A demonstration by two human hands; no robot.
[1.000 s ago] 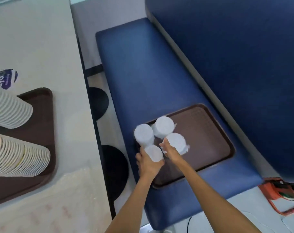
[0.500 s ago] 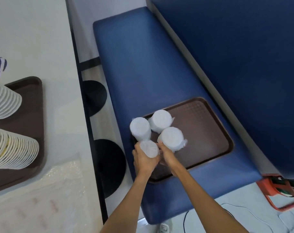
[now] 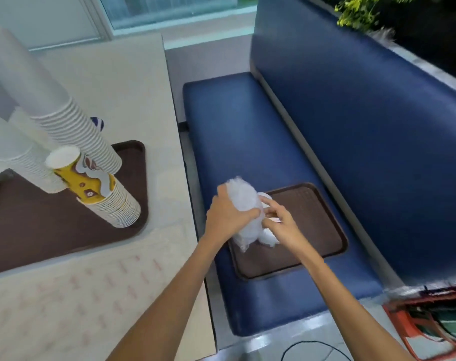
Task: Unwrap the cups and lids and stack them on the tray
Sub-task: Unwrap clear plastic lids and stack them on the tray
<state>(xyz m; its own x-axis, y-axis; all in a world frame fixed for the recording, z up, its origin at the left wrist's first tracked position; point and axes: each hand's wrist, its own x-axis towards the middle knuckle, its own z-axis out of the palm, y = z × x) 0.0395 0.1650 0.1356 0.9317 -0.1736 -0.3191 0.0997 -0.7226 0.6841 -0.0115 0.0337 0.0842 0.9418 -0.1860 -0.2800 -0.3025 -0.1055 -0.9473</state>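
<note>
— So, how are the arms lying?
— Both are reaching forward; the left hand [image 3: 228, 217] is curling its fingers round the wrapped bundle [image 3: 244, 201].
— And the right hand [image 3: 280, 225]?
— Its fingers are pinching the bundle's side, above the brown tray [image 3: 323, 230].

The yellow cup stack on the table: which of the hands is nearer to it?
Left. The left hand grips the wrapped bundle right of the yellow cup stack; the right hand pinches it from the far side.

The bundle [image 3: 244, 201] is blurred; its contents cannot be told. The right hand [image 3: 281, 225] partly hides another bundle [image 3: 270, 239]. Cup stacks [image 3: 18, 82] run off the left edge.
</note>
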